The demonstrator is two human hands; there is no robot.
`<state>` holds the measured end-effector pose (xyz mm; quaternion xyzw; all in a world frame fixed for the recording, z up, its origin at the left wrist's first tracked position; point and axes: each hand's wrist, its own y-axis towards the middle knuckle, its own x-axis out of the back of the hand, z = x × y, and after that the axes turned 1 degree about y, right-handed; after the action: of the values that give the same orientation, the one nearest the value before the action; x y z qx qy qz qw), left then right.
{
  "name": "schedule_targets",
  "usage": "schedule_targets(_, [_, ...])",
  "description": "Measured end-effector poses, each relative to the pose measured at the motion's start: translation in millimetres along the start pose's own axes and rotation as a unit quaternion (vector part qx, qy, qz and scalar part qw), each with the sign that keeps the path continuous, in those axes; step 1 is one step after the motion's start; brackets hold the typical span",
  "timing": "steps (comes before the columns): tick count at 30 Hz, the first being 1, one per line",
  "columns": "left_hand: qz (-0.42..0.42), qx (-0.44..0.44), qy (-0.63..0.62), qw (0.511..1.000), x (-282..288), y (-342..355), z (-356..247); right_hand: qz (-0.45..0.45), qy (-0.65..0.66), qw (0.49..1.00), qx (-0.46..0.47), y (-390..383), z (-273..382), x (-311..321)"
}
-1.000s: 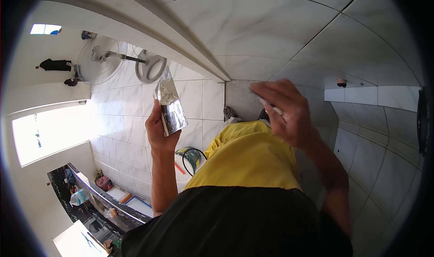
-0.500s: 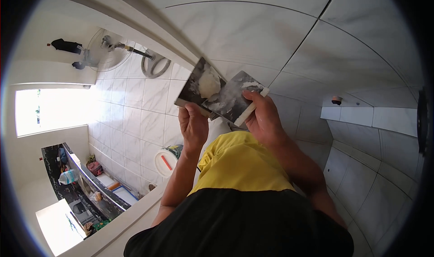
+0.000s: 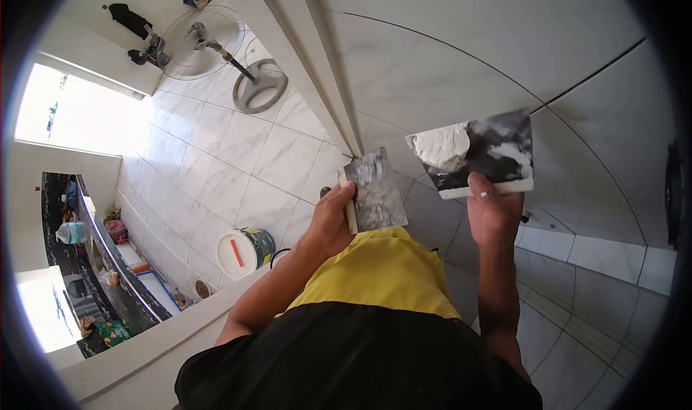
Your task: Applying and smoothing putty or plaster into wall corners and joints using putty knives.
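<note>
My right hand (image 3: 497,214) grips a wide putty knife (image 3: 489,142) by its pale back edge, thumb on the blade. A thick lump of white putty (image 3: 441,146) sits at that blade's left end, with thinner white smears to the right. Lower and to the left, my left hand (image 3: 329,221) is closed round the pale edge of a second putty knife (image 3: 378,192). Its grey blade carries a thin, streaky film of putty. The two blades are apart, in front of my yellow and black clothing.
A door frame post (image 3: 324,64) stands just beyond my left hand, next to a marbled tile wall (image 3: 447,71). On the left are a standing fan (image 3: 205,46), a bucket (image 3: 245,255) with a red strip on its white lid, and a dark counter (image 3: 101,266) holding various items.
The blades were overlapping and have separated, the right hand moving right and the left lower. The putty lump was on the left hand's blade; now it is on the right's. The view has turned.
</note>
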<state>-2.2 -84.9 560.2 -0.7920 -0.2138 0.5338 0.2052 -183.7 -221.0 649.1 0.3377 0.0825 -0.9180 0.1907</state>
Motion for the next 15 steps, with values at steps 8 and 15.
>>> schedule_targets(8, [0.073, -0.007, -0.053, 0.996, -40.0, -28.1, -27.8, 0.391, -0.576, 0.671, 0.254, 4.2, -28.6, -6.3])
schedule_targets(15, [0.089, -0.250, 0.014, 0.964, -21.6, -48.4, -103.0, 0.136, -0.581, 0.783, -0.176, 43.1, -71.0, 31.3])
